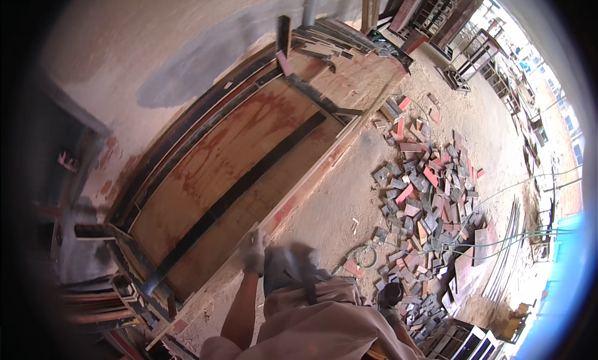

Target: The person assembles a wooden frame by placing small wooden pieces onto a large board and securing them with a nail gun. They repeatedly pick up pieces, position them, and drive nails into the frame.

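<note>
My left hand, in a pale work glove, lies on the near rim of a large reddish plywood panel, with its fingers curled over the edge. The panel lies flat beside a plastered wall and has long dark strips running along it. My right hand hangs low by my hip as a dark, blurred shape above the scrap wood. I cannot tell whether it holds anything. My beige clothing fills the lower middle.
A heap of wood offcuts covers the sandy ground at right, with a green hose running through it. Boards are stacked at the panel's far end and at lower left. Long steel bars lie at right.
</note>
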{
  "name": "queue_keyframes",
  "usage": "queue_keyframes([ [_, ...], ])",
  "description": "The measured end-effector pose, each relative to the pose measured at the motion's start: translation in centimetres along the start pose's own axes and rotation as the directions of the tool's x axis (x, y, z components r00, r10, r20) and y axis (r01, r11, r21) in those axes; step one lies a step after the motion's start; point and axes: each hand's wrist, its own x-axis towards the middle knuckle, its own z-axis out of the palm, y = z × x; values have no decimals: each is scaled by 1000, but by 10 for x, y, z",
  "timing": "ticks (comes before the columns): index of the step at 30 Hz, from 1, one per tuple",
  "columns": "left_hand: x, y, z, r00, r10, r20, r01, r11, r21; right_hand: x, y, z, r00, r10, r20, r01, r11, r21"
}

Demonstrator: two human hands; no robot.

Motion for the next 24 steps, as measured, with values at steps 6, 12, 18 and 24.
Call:
queue_keyframes([
  [6, 142, 14, 132, 983, 176, -50, -132, 871, 473, 47, -42, -33, 999, 41, -18, -37, 983, 181],
  [12, 274, 21, 270, 961, -266, -80, 274, 955, 117, 137, -199, -71, 999, -49, -3, 49, 988, 145],
  [18, 407, 26, 349, 695, -561, -450, 454, 828, -330, 213, -400, -168, 960, -277, 27, 278, 958, -74],
  [24, 452, 11, 351, 519, -666, -535, 778, 627, -25, 346, -620, -247, 570, -811, 136, 765, 463, -447],
])
